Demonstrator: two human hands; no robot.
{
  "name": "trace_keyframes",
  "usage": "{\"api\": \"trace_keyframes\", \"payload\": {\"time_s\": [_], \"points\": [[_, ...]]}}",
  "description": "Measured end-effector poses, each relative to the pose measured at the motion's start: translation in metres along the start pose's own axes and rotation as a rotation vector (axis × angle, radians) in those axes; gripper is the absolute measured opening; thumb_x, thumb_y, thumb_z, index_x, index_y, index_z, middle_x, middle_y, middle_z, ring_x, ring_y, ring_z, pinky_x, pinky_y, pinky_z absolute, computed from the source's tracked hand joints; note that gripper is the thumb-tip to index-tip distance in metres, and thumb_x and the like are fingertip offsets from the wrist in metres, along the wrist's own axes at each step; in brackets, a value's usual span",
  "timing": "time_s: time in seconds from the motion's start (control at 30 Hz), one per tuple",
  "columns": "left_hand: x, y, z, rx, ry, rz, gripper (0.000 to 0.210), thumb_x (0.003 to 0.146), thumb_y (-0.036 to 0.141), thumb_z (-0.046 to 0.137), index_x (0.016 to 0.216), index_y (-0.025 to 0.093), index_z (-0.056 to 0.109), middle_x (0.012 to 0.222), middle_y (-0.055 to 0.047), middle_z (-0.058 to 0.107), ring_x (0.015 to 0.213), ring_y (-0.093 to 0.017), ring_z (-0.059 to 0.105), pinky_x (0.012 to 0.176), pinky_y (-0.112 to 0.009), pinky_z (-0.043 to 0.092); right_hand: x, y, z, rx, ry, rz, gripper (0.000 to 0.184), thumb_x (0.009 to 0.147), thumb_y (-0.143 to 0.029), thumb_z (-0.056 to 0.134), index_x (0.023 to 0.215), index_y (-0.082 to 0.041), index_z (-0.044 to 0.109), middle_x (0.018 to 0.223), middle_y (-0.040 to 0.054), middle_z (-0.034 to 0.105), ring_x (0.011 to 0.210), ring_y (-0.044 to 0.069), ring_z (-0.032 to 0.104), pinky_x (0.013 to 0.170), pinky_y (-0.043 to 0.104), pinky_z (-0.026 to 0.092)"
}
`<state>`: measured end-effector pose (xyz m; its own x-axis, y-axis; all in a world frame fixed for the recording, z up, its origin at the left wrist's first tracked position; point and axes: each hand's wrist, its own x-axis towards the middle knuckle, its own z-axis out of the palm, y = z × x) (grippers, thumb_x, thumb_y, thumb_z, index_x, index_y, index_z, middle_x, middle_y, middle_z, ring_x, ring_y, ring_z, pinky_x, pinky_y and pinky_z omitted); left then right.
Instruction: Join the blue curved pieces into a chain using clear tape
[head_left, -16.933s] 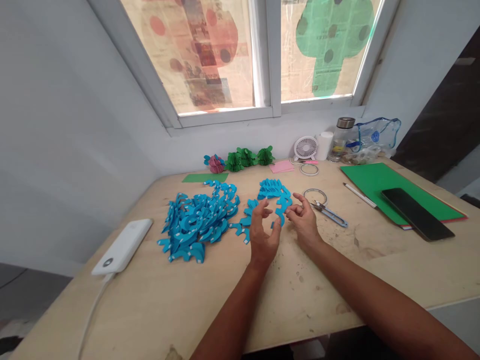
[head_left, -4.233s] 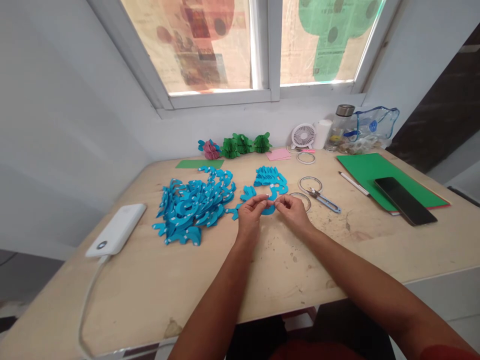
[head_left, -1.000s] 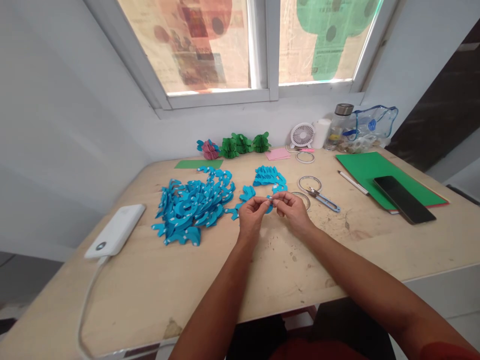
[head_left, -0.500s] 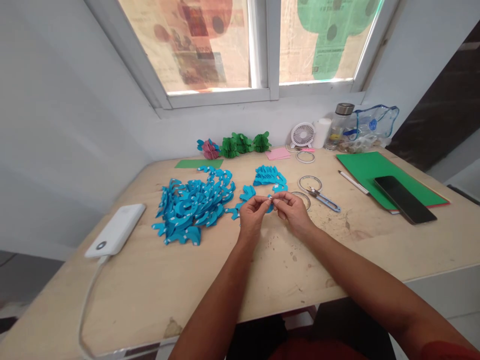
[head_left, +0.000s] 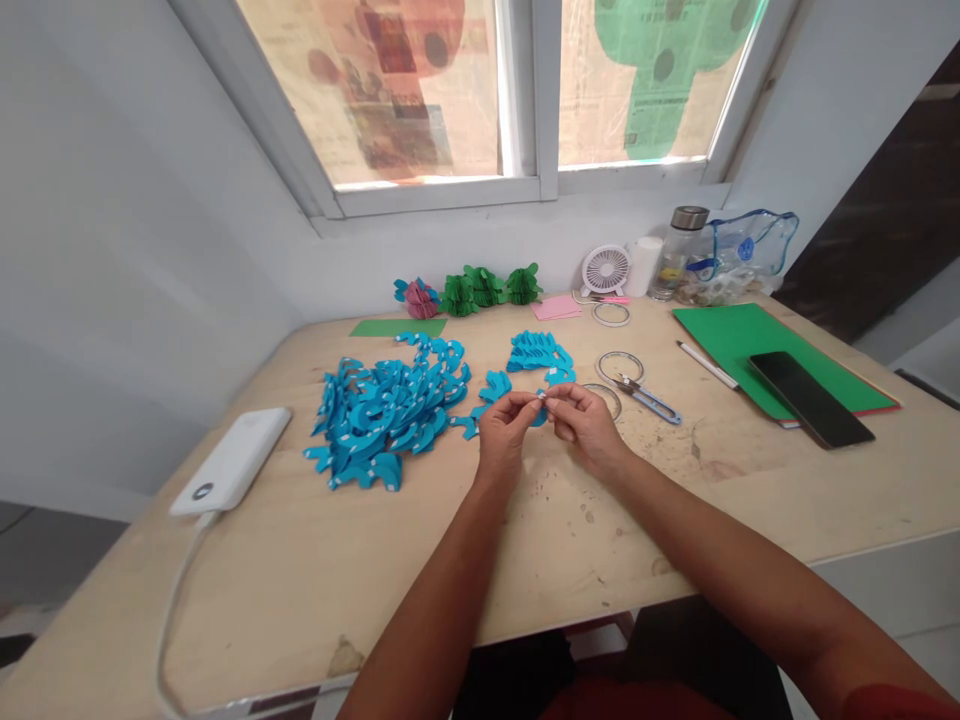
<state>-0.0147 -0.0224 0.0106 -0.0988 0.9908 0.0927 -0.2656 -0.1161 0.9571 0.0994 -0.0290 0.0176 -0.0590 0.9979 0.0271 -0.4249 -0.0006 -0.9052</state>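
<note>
My left hand (head_left: 504, 432) and my right hand (head_left: 588, 426) meet fingertip to fingertip over the middle of the table. Both pinch a small blue paper piece (head_left: 539, 414) with a whitish spot at the fingertips; most of it is hidden by the fingers. Just beyond the hands lie a few curved blue paper pieces (head_left: 495, 386) and a row of folded blue paper pieces (head_left: 538, 350). Left of my left hand is a large heap of blue paper pieces (head_left: 390, 405) dotted with small white squares.
Right of my hands lie thread snips (head_left: 651, 402) and tape rolls (head_left: 620, 367). Further right are a white pen (head_left: 707, 365), green sheets (head_left: 739, 345) and a phone (head_left: 811, 398). A corded power bank (head_left: 231, 460) is at left. Green paper figures (head_left: 480, 288) and a fan (head_left: 606, 270) stand at the back.
Almost nothing differs. The fingertips have shifted very slightly around the blue paper piece; the heap and the other things have stayed in place.
</note>
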Motion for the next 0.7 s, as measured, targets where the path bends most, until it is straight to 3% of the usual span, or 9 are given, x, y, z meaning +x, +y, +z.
{"api": "trace_keyframes", "payload": {"time_s": [0.7], "points": [[-0.0008, -0.0004, 0.0006, -0.019, -0.009, -0.016, 0.011, 0.062, 0.024, 0.07, 0.067, 0.015, 0.068, 0.067, -0.002, 0.066, 0.064, -0.012, 0.057, 0.066, -0.025, 0.045, -0.0014, -0.0019, 0.0025, -0.014, 0.038, -0.008, 0.022, 0.062, -0.029, 0.07, 0.078, -0.015, 0.062, 0.053, -0.0049, 0.052, 0.036, 0.002, 0.031, 0.033, 0.017, 0.019]]}}
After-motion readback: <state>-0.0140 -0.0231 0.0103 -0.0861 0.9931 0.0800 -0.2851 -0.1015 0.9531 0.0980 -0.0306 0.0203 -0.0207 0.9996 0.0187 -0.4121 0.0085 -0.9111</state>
